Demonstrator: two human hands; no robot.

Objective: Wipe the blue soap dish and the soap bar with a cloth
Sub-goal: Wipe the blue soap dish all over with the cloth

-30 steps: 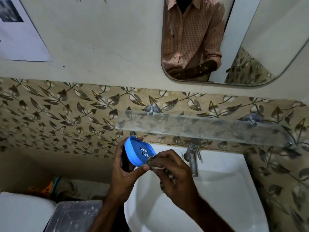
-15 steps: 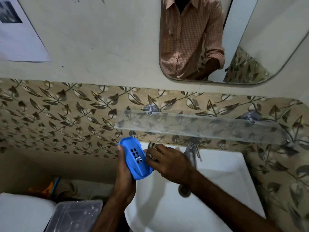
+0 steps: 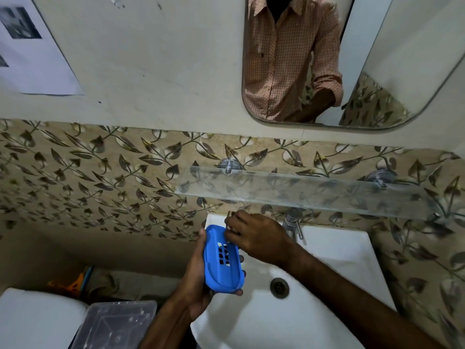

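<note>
Leaf-patterned tiles (image 3: 100, 172) run behind the white basin (image 3: 327, 285), with a glass shelf (image 3: 302, 192) fixed just above the tap (image 3: 292, 224) and a mirror (image 3: 377, 59) higher on the wall. You hold the blue soap dish (image 3: 222, 260) over the basin's left rim, clear of the drain (image 3: 279, 287). Its long axis runs away from you toward the wall, leaning slightly so that the far end sits nearer the left and the near end nearer the drain. Its slotted face is turned up toward you and a little to your right. Your left hand (image 3: 196, 278) is clamped on the dish from the left side, thumb along the far edge and fingertips (image 3: 242, 259) curling round the right edge. Your right hand (image 3: 254, 238) comes in from the right and rests on the far end of the dish, its fingers bent and pinching the cloth (image 3: 231, 214) (only a small scrap of it shows past the knuckles). A clear plastic box (image 3: 118, 323) sits low to the left of the basin.
</note>
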